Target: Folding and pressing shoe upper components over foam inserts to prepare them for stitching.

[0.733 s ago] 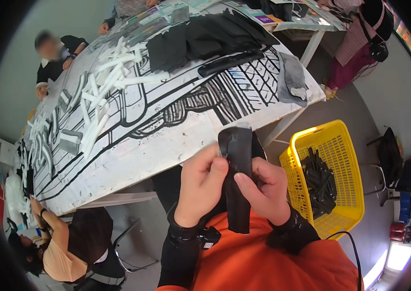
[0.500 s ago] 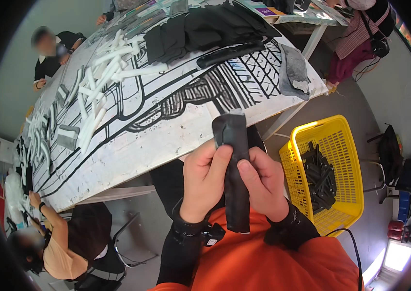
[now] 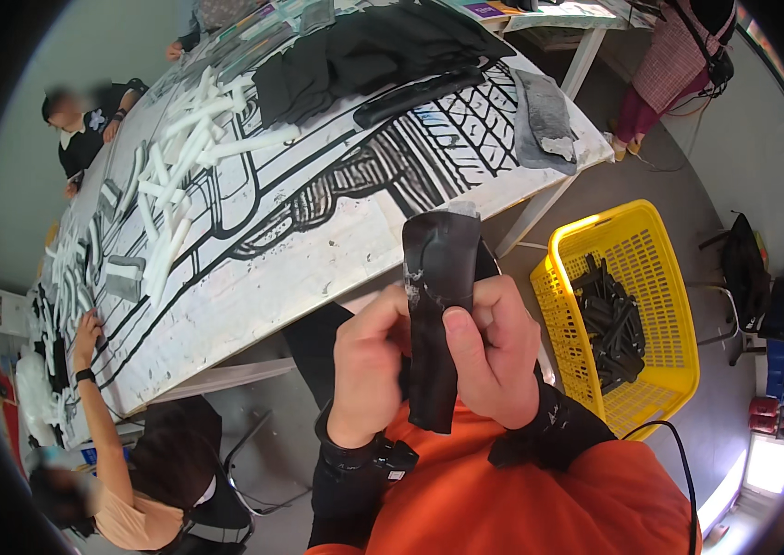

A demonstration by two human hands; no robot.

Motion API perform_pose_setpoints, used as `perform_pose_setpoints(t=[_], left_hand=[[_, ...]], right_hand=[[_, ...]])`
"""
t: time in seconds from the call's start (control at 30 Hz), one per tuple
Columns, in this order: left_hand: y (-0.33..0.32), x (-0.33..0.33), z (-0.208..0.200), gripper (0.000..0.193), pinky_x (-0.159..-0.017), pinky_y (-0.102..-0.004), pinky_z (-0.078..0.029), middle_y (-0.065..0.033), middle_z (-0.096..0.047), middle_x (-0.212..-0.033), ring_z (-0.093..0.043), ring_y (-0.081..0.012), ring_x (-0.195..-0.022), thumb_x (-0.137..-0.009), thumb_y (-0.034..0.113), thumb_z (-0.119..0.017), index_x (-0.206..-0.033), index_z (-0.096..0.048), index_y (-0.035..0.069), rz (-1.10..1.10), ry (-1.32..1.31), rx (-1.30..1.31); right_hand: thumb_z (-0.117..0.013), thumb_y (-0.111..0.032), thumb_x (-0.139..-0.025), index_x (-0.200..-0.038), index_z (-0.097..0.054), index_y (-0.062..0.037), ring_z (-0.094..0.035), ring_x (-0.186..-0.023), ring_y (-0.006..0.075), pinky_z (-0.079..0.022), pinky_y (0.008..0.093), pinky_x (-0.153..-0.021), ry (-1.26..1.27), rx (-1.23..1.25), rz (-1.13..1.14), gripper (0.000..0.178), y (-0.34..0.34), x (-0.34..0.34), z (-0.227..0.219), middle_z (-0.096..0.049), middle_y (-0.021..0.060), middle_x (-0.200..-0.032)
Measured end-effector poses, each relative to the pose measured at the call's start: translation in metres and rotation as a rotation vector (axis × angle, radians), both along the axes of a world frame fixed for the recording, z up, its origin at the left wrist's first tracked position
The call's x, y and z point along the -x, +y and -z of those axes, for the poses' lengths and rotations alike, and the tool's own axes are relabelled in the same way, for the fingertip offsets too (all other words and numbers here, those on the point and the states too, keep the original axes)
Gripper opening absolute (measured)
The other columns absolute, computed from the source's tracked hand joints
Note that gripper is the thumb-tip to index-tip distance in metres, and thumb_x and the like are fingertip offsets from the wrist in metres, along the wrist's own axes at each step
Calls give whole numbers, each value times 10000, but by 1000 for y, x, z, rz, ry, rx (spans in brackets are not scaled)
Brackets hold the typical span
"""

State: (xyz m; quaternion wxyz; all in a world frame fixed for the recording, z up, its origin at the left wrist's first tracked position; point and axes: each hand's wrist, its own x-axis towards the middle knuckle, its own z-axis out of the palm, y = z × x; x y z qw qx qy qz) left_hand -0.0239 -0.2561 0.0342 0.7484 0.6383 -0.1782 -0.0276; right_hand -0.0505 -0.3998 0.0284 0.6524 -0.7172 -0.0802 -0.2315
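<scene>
Both my hands hold a long black sleeve (image 3: pixel 438 259) of soft, leather-like sheet, upright in front of my orange top. A pale grey edge shows at its wide upper end, and small whitish specks sit on its left side. My left hand (image 3: pixel 369 365) is closed at the left edge, fingers curled behind it and partly hidden. From the right, my right hand (image 3: pixel 494 356) grips it, thumb pressed flat on the front. On the table beyond lie a pile of flat black pieces (image 3: pixel 383 55), a single black roll (image 3: pixel 420 97) and many white foam sticks (image 3: pixel 184 148).
The large table (image 3: pixel 336 250) carries a black-and-white drawing. A grey cloth piece (image 3: pixel 545 120) lies at its right corner. To my right stands a yellow basket (image 3: pixel 688 370) with black rolls (image 3: pixel 609 324) inside. One person (image 3: pixel 138 499) reaches onto the table from the left; others are farther off.
The sleeve's upper end looks wider and flatter, with more pale edge showing. My left thumb has left its front, and my left hand sits lower. The person at left reaches farther onto the table.
</scene>
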Motion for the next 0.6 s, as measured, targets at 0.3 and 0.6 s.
perform_pose_setpoints(t=[0.3,0.6], left_hand=[[-2,-1,5,196,-634,-302,-455,-92,-614,-756,-557,-197,-661,-1038,170,-648,-1005,-713,-12,-18,-130,-251],[-22,8,10,395,-625,-318,-466,-103,-592,-717,-539,-219,-623,-1063,349,-603,-960,-677,-25,-55,-118,-333]], right_hand=[[-617,-73,-1050,-1030,-537,8,-507,-625,11,-402,233,-526,3,-181,38,115,3,-7,11,-630,37,-668],[-645,-102,-1047,-1028,-549,-4,-555,-661,23,-469,238,-567,79,-314,184,138,-2,-18,3,-668,48,-730]])
